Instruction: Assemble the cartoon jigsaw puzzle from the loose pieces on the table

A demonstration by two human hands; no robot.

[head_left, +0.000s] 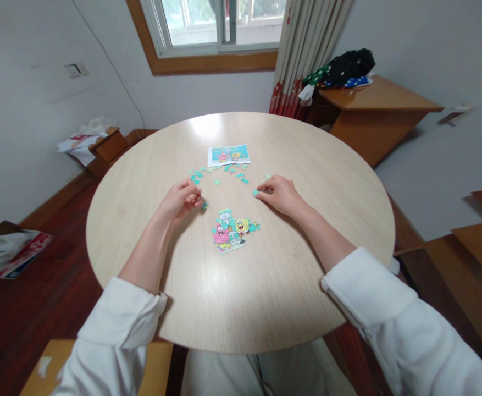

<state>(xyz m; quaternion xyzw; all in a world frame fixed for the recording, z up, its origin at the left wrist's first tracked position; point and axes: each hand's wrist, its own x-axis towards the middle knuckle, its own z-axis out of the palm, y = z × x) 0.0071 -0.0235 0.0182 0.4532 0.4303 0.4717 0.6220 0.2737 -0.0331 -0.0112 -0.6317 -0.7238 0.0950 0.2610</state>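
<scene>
A partly joined jigsaw puzzle (pixel 223 237) with cartoon figures in pink, teal and yellow lies on the table before me. My right hand (pixel 281 194) is to its upper right, thumb and finger pinching a small teal puzzle piece (pixel 255 193) at the table surface. Up and to the left of the joined part is my left hand (pixel 179 201), its fingers curled closed. Another teal piece (pixel 205 205) shows right beside those fingertips; whether they grip it I cannot make out. Behind the hands, loose puzzle pieces (pixel 197 176) are scattered in an arc.
A printed reference picture (pixel 229 155) lies beyond the loose pieces on the round wooden table (pixel 249 308). To the back right, a wooden cabinet (pixel 383 96) carries dark and spotted cloth (pixel 348 67). A wooden stool (pixel 154 368) shows at the lower left.
</scene>
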